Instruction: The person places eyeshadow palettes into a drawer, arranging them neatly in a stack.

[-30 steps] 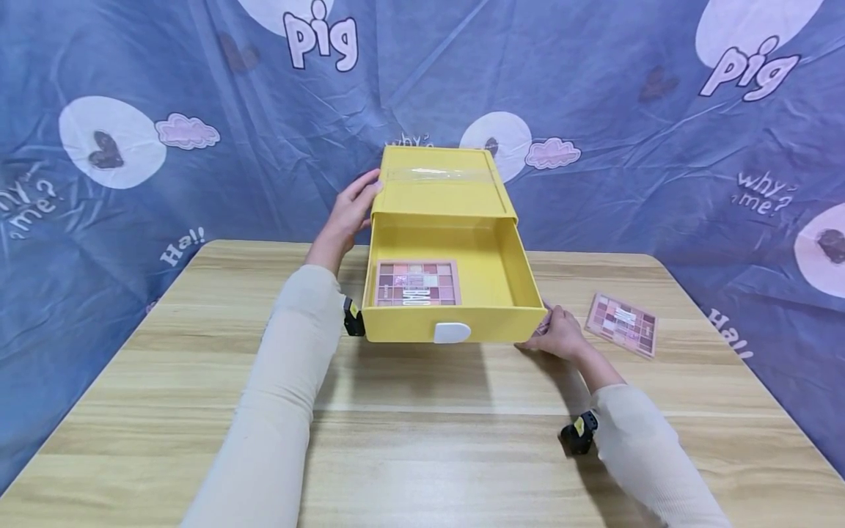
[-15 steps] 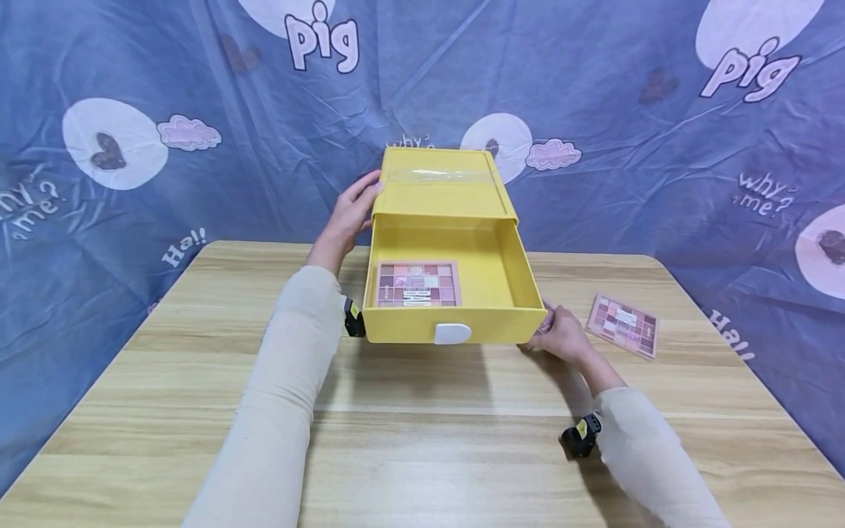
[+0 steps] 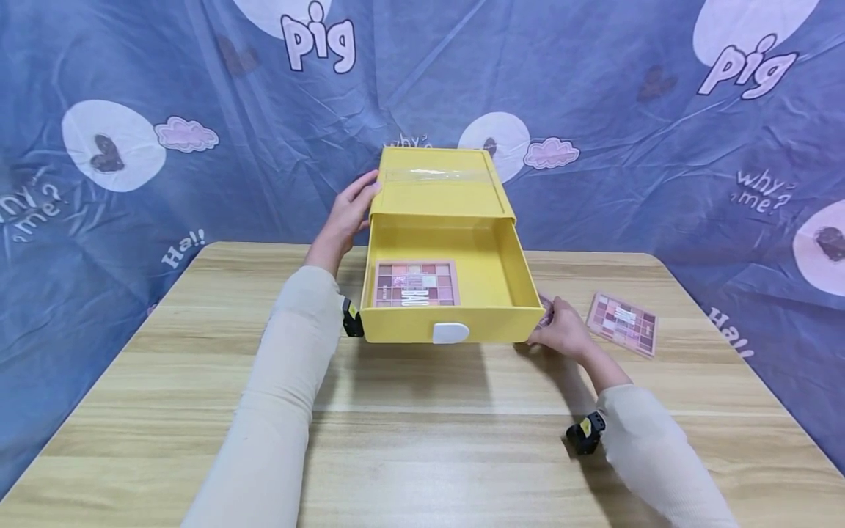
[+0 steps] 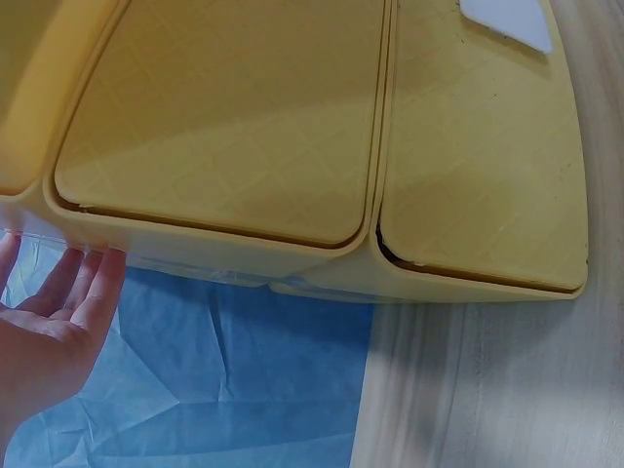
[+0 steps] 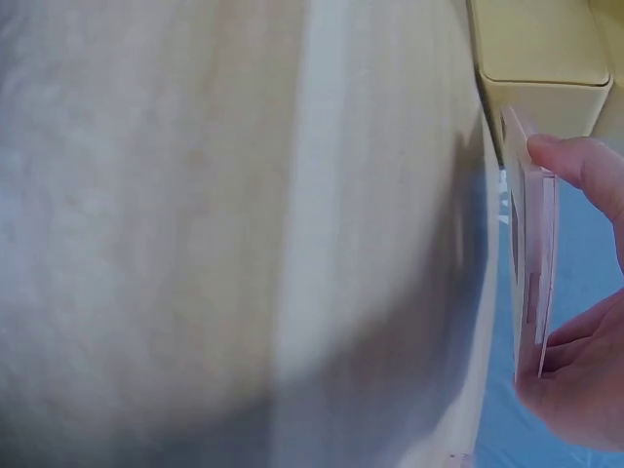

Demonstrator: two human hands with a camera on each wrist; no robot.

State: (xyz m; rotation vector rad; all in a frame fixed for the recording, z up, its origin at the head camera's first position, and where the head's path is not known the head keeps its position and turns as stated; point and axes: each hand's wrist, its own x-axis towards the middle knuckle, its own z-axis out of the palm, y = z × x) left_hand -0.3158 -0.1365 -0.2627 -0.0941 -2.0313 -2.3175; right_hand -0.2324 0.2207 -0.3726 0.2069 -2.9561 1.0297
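Observation:
A yellow drawer cabinet [image 3: 444, 192] stands on the table with its top drawer [image 3: 475, 320] pulled out. One eyeshadow palette [image 3: 414, 284] lies inside that drawer, on its left side. With extended fingers, my left hand [image 3: 342, 218] touches the cabinet's left side near the top; the fingertips also show against the yellow wall in the left wrist view. Low beside the drawer's right front corner, my right hand [image 3: 566, 330] holds a second eyeshadow palette [image 5: 536, 263], seen edge-on between thumb and fingers in the right wrist view. From the head view the drawer partly hides this palette.
Another eyeshadow palette [image 3: 623, 323] lies on the wooden table [image 3: 422, 462], right of my right hand. Two lower drawer fronts [image 4: 483, 146] show shut under the pulled-out one in the left wrist view. A blue printed cloth [image 3: 264, 147] hangs behind the table.
My right hand shifts very slightly to the right with its palette, the forearm moving along. The left hand, the cabinet and the other palettes stay in place.

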